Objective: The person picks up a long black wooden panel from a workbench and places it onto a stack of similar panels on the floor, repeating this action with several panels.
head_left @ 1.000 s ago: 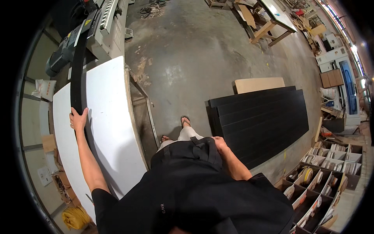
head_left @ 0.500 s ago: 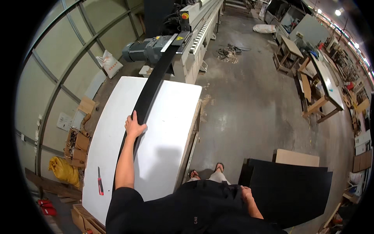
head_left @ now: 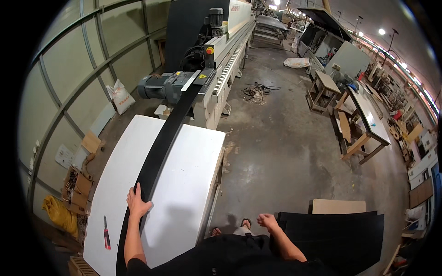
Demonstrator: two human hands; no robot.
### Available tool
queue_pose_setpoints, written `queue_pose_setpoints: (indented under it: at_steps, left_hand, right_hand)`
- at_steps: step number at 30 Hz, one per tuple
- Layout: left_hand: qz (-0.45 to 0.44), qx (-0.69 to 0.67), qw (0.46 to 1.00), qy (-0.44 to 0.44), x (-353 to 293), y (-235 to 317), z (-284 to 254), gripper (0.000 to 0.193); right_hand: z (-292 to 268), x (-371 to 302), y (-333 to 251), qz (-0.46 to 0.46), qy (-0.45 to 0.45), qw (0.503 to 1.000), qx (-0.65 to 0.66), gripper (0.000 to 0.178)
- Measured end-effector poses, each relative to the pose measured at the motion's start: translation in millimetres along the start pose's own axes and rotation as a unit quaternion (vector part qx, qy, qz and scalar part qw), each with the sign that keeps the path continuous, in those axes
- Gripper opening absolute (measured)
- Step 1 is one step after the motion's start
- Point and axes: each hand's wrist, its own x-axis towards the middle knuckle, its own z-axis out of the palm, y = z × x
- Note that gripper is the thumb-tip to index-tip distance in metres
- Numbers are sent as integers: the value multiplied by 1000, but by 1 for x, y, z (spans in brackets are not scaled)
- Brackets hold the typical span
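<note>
Though our right hand, loosely curled, contents unclear, has left our waist, our left hand alone still grips the long flat black strip, lying along the white-topped desk toward the grey metal machine.

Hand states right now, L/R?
Left hand: closed around the long black strip, thumb at its right edge.
Right hand: fingers curled, nothing visible in it; can't tell if fully closed.
</note>
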Motion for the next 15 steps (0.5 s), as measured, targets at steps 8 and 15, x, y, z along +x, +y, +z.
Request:
queue_pose_setpoints:
  at_steps: [8,15]
  left_hand:
    - [-6,-27,1000,12,-63,-33,-14,94]
    - [-8,-34,999,31,-120,-44,-25,92]
  right_hand:
    - [124,-38,-141,-142,-170,973,-61,27]
    - [229,-51,-199,-162,-334,918,-140,30]
